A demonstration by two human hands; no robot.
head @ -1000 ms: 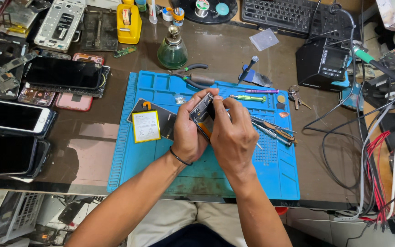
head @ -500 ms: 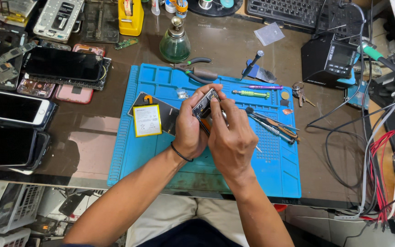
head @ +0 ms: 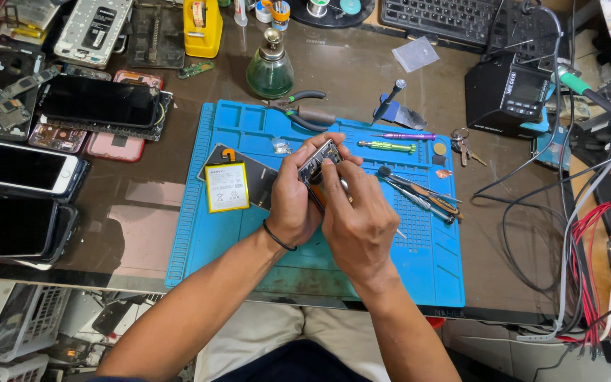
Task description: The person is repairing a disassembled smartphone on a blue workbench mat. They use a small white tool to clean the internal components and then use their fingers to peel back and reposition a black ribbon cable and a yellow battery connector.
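Blue work mat [head: 263, 247] sits in the middle of the dark table [head: 136, 212], with a yellow-labelled battery [head: 226, 187] lying on its left part and a couple of screwdrivers, one purple [head: 408, 136] and one green [head: 387, 146], toward the far right. Far side has a green glass bottle [head: 270, 67], a yellow container [head: 203, 27] and a black keyboard [head: 447, 18]. Over on the left there's a white phone [head: 22, 170] among other phones and parts, and on the right a small black box with a screen [head: 507, 95] plus a tangle of red and black wires [head: 588, 240].
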